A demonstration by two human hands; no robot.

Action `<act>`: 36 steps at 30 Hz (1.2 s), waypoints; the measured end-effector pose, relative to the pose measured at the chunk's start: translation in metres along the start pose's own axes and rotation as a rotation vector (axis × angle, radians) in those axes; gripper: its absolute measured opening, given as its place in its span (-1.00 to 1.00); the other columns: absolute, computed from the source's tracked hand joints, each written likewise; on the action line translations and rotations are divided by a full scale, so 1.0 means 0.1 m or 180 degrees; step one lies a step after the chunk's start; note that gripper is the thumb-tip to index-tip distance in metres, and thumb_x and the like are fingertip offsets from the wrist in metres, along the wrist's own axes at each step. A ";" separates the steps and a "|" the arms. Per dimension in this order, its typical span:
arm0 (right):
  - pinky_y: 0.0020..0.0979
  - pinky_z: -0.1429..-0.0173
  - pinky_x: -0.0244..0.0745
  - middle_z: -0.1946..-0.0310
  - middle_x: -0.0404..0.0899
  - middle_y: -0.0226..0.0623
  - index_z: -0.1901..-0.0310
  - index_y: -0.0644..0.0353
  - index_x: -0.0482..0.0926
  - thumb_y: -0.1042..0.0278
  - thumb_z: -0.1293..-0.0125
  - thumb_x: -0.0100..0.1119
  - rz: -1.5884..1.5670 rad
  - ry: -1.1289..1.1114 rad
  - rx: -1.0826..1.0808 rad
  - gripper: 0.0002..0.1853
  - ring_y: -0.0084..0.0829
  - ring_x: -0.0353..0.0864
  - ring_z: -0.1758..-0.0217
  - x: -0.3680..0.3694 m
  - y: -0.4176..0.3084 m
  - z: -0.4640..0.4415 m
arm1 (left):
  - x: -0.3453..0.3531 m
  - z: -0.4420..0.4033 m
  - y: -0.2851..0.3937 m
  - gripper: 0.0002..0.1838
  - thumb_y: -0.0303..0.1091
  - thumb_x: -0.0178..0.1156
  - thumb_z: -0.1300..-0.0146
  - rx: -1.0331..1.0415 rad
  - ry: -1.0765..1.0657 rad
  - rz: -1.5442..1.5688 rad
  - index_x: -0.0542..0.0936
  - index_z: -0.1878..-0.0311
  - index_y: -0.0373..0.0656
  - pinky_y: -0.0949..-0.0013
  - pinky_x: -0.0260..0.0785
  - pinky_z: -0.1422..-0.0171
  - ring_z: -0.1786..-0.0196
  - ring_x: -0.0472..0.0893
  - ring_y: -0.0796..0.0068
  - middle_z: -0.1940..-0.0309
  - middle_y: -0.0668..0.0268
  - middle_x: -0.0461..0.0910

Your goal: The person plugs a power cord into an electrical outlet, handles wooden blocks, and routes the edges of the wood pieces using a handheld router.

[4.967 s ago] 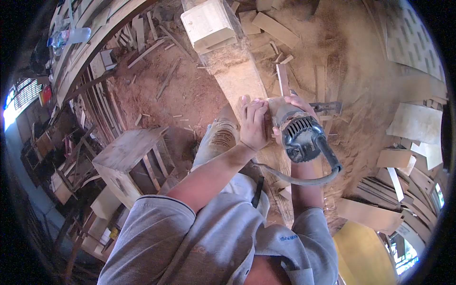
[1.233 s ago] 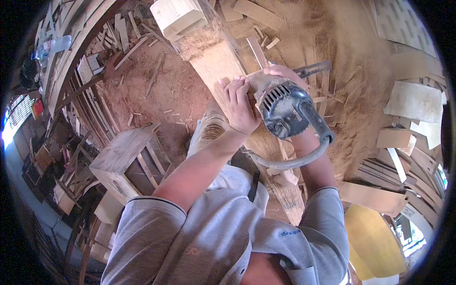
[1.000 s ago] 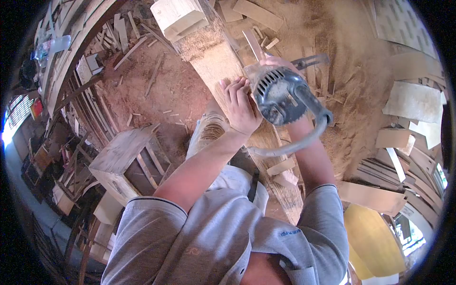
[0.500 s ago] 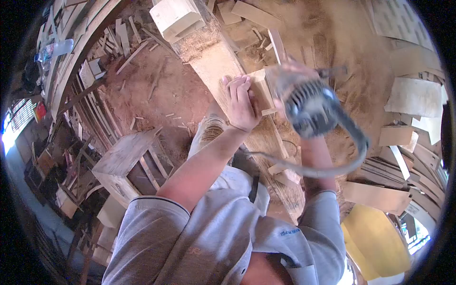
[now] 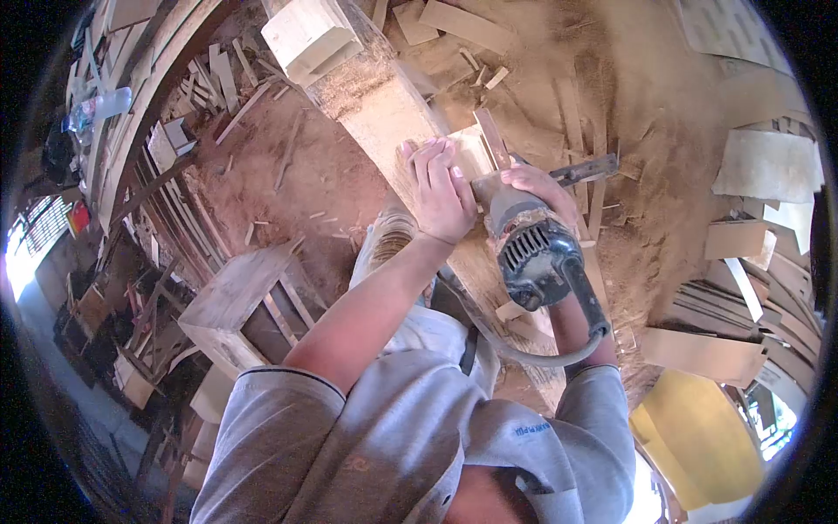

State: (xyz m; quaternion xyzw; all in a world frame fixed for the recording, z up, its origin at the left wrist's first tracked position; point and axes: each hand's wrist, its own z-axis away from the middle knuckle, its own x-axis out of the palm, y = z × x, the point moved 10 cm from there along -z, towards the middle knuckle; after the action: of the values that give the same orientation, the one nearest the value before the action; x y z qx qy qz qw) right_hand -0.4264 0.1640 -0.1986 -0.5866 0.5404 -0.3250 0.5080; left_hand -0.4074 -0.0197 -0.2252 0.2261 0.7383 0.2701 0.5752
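My right hand (image 5: 546, 188) is wrapped around the front of a corded power tool (image 5: 537, 253) with a black vented motor housing. The tool's front end is at a pale wooden block (image 5: 471, 155), beside an upright strip of wood (image 5: 493, 138). Its working tip is hidden, so I cannot tell whether it touches the wood. My left hand (image 5: 441, 192) grips the block's left side, fingers bent and pressed on the wood. Under both lies a long thick plank (image 5: 384, 113) strewn with sawdust. A metal bar (image 5: 589, 170) sticks out to the tool's right.
A box-like wooden piece (image 5: 314, 39) sits on the plank's far end. The tool's cord (image 5: 532, 356) loops near my lap. A wooden stool-like frame (image 5: 236, 297) stands at left. Offcuts lie on the dusty floor; boards are stacked at right near a yellow chair (image 5: 694, 437).
The power tool has moved left and a little down, closer to the block, with my right hand on it. Its cord hangs lower. My left hand stays nearly in place.
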 end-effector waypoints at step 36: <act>-0.15 -0.31 0.62 -0.10 0.71 -0.23 -0.22 0.29 0.63 0.13 -0.35 0.54 0.1017 0.1643 0.1334 -0.46 -0.24 0.71 -0.17 -0.75 -0.71 0.72 | 0.04 -0.42 -0.05 0.39 0.35 0.66 0.06 0.0251 -0.2690 -0.0354 0.26 -0.69 -0.32 -0.19 -0.05 -0.88 -0.70 0.22 -0.13 -0.62 -0.01 0.26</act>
State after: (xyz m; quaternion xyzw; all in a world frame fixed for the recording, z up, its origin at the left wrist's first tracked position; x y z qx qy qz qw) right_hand -0.3527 0.2466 -0.1385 -0.2768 0.6573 -0.4825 0.5085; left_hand -0.4493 -0.0265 -0.2235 0.2985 0.4585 0.0938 0.8318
